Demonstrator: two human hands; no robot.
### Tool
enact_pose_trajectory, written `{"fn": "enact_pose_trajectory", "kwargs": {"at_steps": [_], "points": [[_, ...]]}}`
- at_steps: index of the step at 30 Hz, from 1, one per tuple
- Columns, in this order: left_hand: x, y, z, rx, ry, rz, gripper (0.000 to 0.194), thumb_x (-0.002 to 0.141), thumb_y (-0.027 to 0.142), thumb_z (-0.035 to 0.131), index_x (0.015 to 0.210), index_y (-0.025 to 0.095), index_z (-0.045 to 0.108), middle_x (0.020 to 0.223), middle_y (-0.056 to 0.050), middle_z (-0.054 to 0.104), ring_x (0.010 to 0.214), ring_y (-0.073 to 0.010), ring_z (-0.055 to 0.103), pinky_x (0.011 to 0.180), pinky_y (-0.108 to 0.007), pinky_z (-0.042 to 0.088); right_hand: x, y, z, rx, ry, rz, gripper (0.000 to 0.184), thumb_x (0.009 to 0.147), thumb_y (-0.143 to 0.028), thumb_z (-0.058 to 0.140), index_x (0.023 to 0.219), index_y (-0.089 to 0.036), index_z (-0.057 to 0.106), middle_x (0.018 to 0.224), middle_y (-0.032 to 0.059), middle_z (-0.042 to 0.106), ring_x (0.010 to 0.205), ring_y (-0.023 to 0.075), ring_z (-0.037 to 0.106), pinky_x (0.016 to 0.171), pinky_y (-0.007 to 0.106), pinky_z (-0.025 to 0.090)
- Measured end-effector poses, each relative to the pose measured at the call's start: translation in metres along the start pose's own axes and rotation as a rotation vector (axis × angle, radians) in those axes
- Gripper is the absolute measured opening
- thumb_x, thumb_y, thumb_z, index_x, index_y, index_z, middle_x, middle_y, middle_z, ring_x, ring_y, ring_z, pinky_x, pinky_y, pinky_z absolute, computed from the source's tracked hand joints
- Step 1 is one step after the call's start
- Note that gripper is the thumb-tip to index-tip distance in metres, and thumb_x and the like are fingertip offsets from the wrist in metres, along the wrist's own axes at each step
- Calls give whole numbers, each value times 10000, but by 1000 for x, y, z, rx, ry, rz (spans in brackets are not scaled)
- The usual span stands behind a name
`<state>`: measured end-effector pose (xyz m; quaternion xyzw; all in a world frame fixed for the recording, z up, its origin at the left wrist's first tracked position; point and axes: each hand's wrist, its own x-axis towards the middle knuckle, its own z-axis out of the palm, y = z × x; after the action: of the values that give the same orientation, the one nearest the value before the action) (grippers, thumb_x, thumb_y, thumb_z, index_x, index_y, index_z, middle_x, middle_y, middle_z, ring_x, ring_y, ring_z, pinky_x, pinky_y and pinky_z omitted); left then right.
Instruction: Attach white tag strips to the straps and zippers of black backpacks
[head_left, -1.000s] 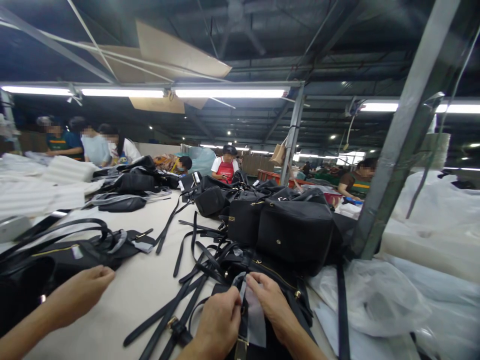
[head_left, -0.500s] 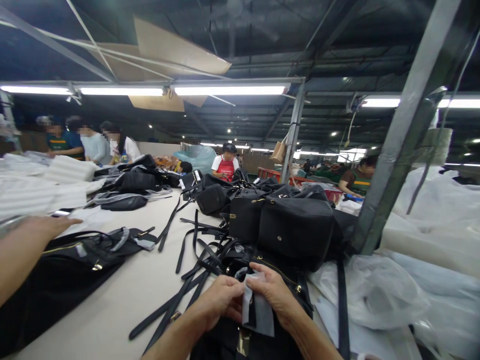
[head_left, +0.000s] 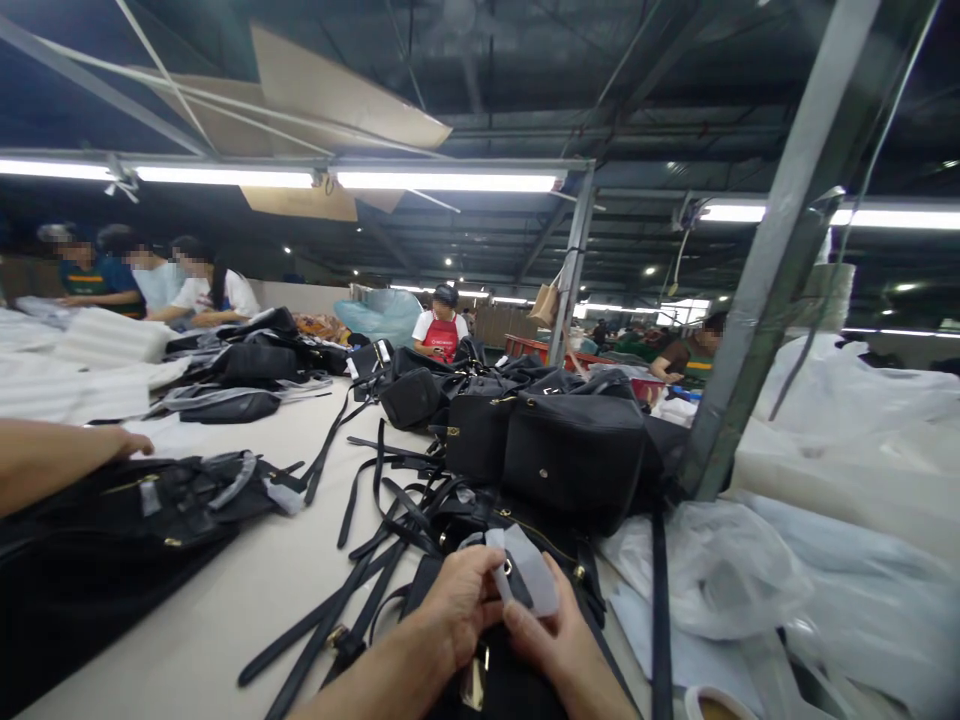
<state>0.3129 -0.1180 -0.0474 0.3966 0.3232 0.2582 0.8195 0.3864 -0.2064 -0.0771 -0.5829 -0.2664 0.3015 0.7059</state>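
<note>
A small translucent white wrapping sheet [head_left: 534, 572] lies around a black strap end [head_left: 517, 588] with a gold-rimmed eyelet. My left hand [head_left: 461, 600] pinches the left edge of the sheet between thumb and fingers. From the right, my right hand [head_left: 551, 630] grips the sheet's lower part, its thumb in front and its other fingers mostly hidden behind. Beneath both hands lies a black bag [head_left: 517, 675] with a gold-coloured clasp [head_left: 476, 675], partly covered by my wrists.
Black bags [head_left: 574, 455] are piled just beyond my hands, and loose straps [head_left: 322, 620] spread leftward. Another person's arm [head_left: 67, 460] reaches over a black bag [head_left: 97, 570] at left. A metal post [head_left: 757, 290] and clear plastic [head_left: 739, 570] stand to the right. Several people work farther back.
The sheet has been folded upward, and the eyelet now shows. My right hand has shifted lower on the sheet. The other person's arm at left has drawn back, and the bag beside it lies flatter.
</note>
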Motion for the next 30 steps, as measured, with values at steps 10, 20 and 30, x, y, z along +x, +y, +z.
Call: {"fn": "enact_pose_trajectory", "kwargs": {"at_steps": [10, 20, 30], "points": [[-3, -24, 10, -57, -13, 92, 138, 796, 263, 577, 709, 161, 545, 594, -3, 590, 507, -113, 531, 495, -211, 399, 6, 27, -11, -116, 24, 33, 632, 615, -625, 781, 1002, -143, 651, 704, 54, 723, 646, 246, 682, 522, 312, 546], [-8, -28, 2, -79, -329, -119, 228, 569, 278, 651, 741, 187, 532, 490, 47, 440, 383, -89, 352, 391, -214, 238, 5, 38, -14, 87, 29, 82, 727, 536, -757, 755, 917, -148, 652, 577, -17, 652, 463, 133, 595, 407, 219, 495], [6, -31, 1, -155, -208, -89, 100, 787, 245, 555, 841, 165, 582, 565, -15, 586, 324, -99, 377, 378, -216, 233, -12, 48, -3, 73, 164, -13, 842, 549, -854, 654, 1000, -143, 702, 528, -6, 625, 395, 146, 560, 350, 249, 479]]}}
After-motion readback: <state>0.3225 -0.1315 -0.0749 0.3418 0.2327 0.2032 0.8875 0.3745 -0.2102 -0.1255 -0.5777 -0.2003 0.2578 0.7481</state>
